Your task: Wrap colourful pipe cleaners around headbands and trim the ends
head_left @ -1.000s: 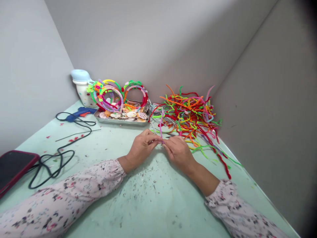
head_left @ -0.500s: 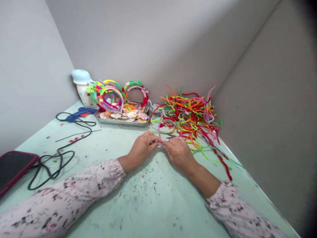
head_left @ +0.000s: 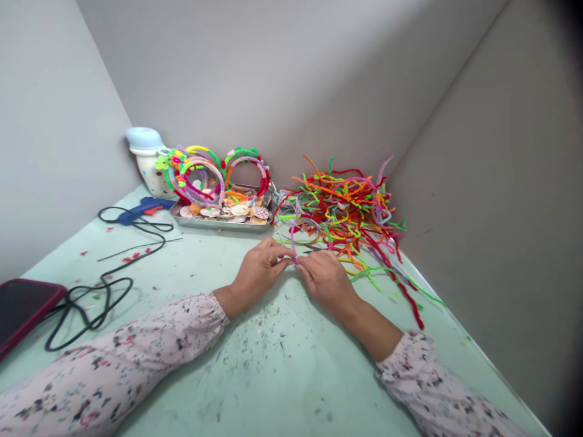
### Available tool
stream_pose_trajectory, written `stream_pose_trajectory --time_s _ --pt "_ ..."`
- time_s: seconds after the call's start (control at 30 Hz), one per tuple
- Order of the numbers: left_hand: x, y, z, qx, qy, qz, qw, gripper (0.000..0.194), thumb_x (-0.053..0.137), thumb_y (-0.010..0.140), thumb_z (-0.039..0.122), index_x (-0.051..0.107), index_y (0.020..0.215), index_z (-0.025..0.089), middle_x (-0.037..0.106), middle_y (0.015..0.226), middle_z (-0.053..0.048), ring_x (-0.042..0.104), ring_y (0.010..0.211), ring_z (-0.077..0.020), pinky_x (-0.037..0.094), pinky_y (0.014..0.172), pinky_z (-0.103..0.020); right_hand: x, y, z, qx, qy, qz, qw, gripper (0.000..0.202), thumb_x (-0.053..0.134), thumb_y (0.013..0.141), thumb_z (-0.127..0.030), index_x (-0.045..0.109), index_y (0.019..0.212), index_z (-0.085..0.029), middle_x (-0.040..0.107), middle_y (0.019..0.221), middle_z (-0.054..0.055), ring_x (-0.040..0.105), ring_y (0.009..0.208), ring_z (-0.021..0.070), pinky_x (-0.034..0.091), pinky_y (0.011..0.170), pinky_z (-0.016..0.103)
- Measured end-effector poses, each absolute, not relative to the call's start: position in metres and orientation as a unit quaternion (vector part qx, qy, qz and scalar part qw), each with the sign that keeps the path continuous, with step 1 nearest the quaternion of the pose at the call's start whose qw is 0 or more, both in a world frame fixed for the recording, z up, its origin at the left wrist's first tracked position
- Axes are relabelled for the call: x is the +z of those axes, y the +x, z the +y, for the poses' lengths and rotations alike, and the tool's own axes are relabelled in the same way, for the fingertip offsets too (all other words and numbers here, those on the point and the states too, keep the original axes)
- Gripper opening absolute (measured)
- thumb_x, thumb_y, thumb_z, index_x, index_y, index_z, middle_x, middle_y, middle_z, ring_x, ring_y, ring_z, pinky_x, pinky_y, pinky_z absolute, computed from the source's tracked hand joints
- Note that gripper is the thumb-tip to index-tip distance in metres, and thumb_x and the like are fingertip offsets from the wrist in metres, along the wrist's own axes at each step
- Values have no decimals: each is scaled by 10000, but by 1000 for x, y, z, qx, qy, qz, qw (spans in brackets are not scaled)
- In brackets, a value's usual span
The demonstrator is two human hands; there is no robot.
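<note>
Both hands meet at the middle of the pale green table. My left hand [head_left: 263, 267] pinches a thin silvery band near its end, its thumb and forefinger pressed together. My right hand [head_left: 328, 280] is closed on a purple pipe cleaner [head_left: 294, 233], which rises from between the fingertips towards the back. A small purple wrap shows where the fingertips of both hands almost touch. Just behind the hands lie dark scissor blades [head_left: 314, 247], partly hidden by my right hand.
Behind stands a metal tray [head_left: 218, 224] of shells with decorated headbands [head_left: 248, 161]. Right of it is a heap of pipe cleaners [head_left: 346, 200]. A cup [head_left: 148, 161], a blue glue gun [head_left: 143, 209], a black cable [head_left: 107, 291] and a phone [head_left: 27, 309] are at left.
The whole view has shifted slightly, moving everything a little to the left. Both hands keep their pinch, and slightly more of the purple wrap shows between the fingertips.
</note>
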State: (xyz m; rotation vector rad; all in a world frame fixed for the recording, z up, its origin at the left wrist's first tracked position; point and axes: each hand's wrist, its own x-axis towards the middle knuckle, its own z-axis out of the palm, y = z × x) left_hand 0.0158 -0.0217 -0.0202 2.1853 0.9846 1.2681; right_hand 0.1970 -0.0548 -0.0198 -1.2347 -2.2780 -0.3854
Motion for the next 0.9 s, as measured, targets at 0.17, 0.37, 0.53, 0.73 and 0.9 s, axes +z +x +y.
stream_pose_trajectory --time_s 0.17,0.37,0.53,0.73,0.9 --pt "-19 16 -21 453 792 353 209 148 629 807 231 724 920 218 582 754 -16 529 690 -104 419 631 -216 -19 197 -56 -142 -451 -842 258 239 405 938 -228 598 810 -169 541 703 36 470 722 173 351 772 321" --pt "-18 16 -23 434 807 349 197 144 596 827 213 720 901 218 589 761 -19 545 722 -117 424 659 -228 -20 198 -55 -146 -439 -847 260 240 402 942 -227 599 815 -176 543 697 35 478 733 174 346 778 325" --pt "-16 16 -24 395 823 366 181 178 540 858 214 702 933 224 565 796 -18 547 750 -125 423 684 -235 -20 198 -55 -155 -438 -851 244 228 406 941 -215 604 842 -162 567 720 44 488 752 177 344 793 336" --pt "-18 17 -23 344 833 403 160 181 515 871 269 677 945 234 541 838 -20 548 776 -143 416 702 -254 -22 199 -54 -165 -429 -856 237 220 410 937 -204 615 867 -161 568 722 47 480 748 178 344 784 334" --pt "-17 18 -25 372 819 396 187 145 506 865 230 639 922 218 515 835 -12 524 739 -130 409 679 -255 -21 197 -55 -145 -441 -848 257 223 415 939 -215 621 874 -163 575 725 45 494 750 177 354 794 334"
